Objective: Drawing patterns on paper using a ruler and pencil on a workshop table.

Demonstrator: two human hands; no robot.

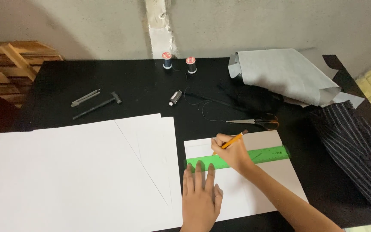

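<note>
Two bare hands work on a small white sheet point(275, 180) at the near-right part of a matte black table point(142, 90).

Left hand point(200, 193): flat, palm down, fingers stretched and slightly apart. Fingertips press the left end of a green ruler point(263, 155), a flat translucent plastic strip lying across the sheet approx. horizontal, right end a bit higher.

Right hand point(232, 152): fingers closed in a pinch on a yellow pencil point(233, 140). Shaft slanted, dark upper end pointing up-right; the tip is hidden behind the hand, at the ruler's upper edge.

Adjacent items:
- Large white sheets point(65, 172), smooth, overlapping, left of the small sheet; thin straight diagonal lines visible on them.
- Scissors point(258, 122), metal blades, dark handles w/ orange trim, just beyond the small sheet.
- Thread spools: two upright w/ red tops point(167, 60) and point(191, 65) near the table's far edge; one lying on its side point(175, 97), dark thread trailing across the table.
- Slim grey metal tool point(85, 98) and a dark T-headed tool point(97, 105), far-left area, side by side.
- Grey fabric point(284, 73), stiff, loosely folded, far-right; black cloth beneath it.
- Dark pinstriped fabric point(357, 150) draped at the right edge.
- Wooden pallet point(9, 64) beyond the table's left side; rough plastered wall point(86, 25) behind.
</note>
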